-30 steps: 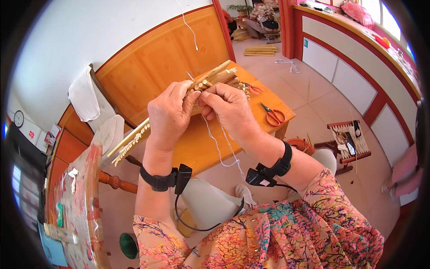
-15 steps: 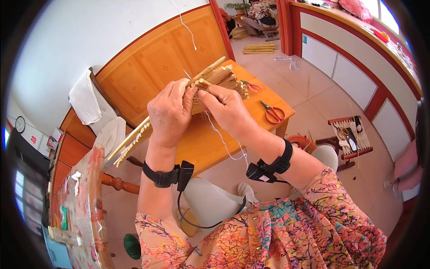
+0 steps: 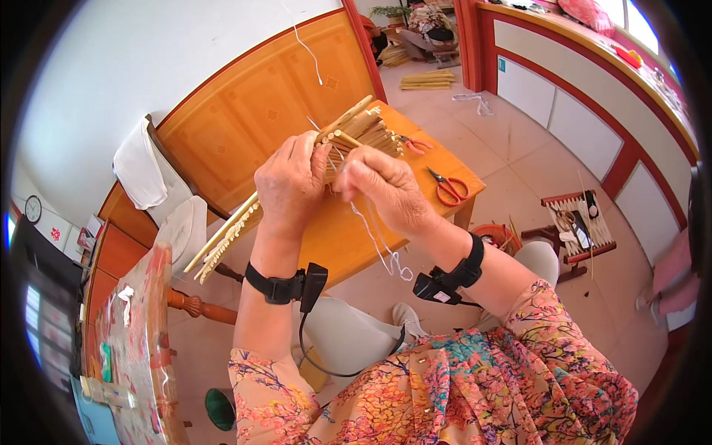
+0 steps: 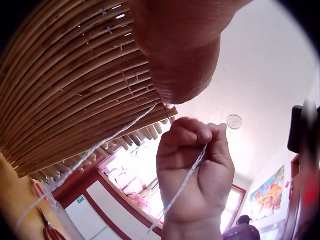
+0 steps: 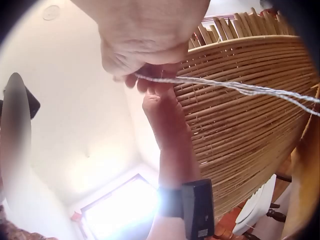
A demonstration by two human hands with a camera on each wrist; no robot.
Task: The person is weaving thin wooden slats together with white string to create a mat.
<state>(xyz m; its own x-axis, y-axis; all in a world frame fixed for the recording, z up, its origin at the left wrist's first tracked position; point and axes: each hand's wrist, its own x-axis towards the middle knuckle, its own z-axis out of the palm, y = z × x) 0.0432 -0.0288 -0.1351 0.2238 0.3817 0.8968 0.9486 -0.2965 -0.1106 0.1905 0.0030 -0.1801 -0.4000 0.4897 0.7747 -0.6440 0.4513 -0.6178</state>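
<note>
A mat of thin wooden sticks bound side by side with thread stands tilted over the table, its cut ends showing in the head view. My left hand grips the upper edge of this stick mat, thumb pressed near the end of the outer sticks. Just right of it, my right hand pinches a white string between thumb and fingertips. One stretch of string crosses the mat's face to its edge; a loose length dangles below the right hand in the head view.
On the wooden table lie red-handled scissors and pliers. A small stool with tools on it stands on the floor to the right. At left are a chair and a plastic-covered table. Stick bundles lie farther back.
My right hand has drawn back from the mat's edge toward the right with the string, opening a gap between the hands. My left hand keeps its grip and has shifted slightly right.
</note>
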